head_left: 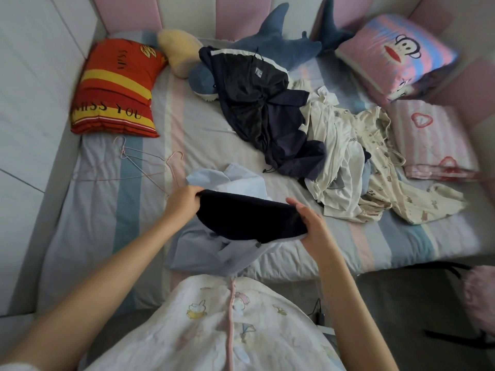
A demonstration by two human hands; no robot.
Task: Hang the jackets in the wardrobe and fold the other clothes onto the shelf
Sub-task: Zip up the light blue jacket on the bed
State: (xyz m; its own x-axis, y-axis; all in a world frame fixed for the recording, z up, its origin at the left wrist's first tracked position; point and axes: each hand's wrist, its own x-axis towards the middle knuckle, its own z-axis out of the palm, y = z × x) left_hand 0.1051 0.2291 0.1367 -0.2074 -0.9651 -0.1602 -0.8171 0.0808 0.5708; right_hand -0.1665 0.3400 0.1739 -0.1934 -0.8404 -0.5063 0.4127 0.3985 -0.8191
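Folding step, lower centre of the frame. A dark garment (249,218), already doubled into a thick strip, is held just above a pale blue shirt (219,250) that lies on the bed (101,210). The left hand (184,202) curls its fingers over one end. The right hand (313,226) grips the other end, thumb side toward the viewer.

The strip's long axis runs across the frame from hand to hand, its left end a little higher than its right. Its arched edge faces the upper part of the frame.

The next move probably calls for one more fold or for carrying the bundle to the shelf, which is out of view. A navy jacket (257,103) at upper centre is not yet hung, and wire hangers (139,162) lie at centre left.
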